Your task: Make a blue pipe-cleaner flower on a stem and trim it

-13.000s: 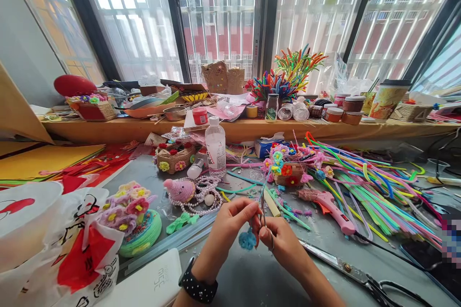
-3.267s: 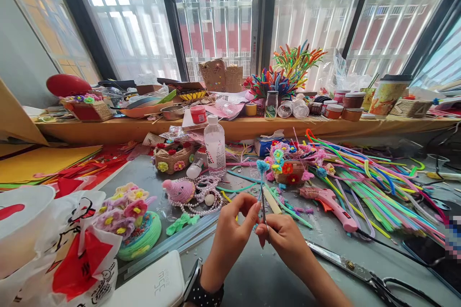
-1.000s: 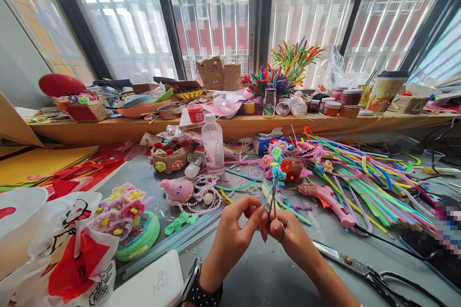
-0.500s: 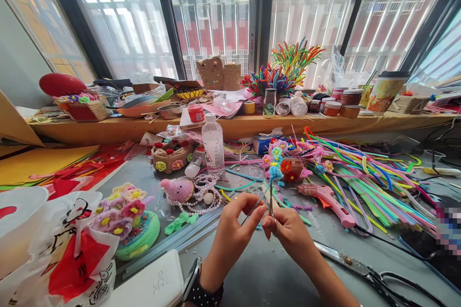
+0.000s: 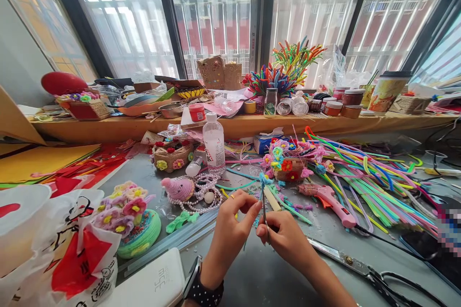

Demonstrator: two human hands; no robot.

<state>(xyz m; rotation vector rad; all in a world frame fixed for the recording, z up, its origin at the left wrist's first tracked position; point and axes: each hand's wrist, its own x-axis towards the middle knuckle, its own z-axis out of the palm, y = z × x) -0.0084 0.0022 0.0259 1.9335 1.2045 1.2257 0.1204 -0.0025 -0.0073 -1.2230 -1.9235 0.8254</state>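
Observation:
My left hand [image 5: 236,216] has its thumb and fingers pinched on a blue pipe cleaner [image 5: 265,180], whose fluffy top stands up above the fingertips. Its thinner lower part runs down past the fingers. In my right hand [image 5: 286,232] is a pair of small metal scissors [image 5: 265,204], blades pointing up against the pipe cleaner just under the fluffy top. The fingers partly hide the scissor handles. Just beyond the hands, a woven basket with fuzzy flowers [image 5: 288,168] stands on the grey table [image 5: 245,278], and a pale stick [image 5: 272,200] lies nearer.
At right lie a pink glue gun [image 5: 336,206], large scissors [image 5: 360,268] and many loose pipe cleaners [image 5: 374,196]. A bottle [image 5: 214,146], pearl strings [image 5: 216,192], a flower-topped green piece [image 5: 139,235] and a white power bank [image 5: 151,280] are to the left.
Both hands have shifted slightly left, and the pipe cleaner's fluffy top has moved left and a little lower. The scissors now tilt more to the left.

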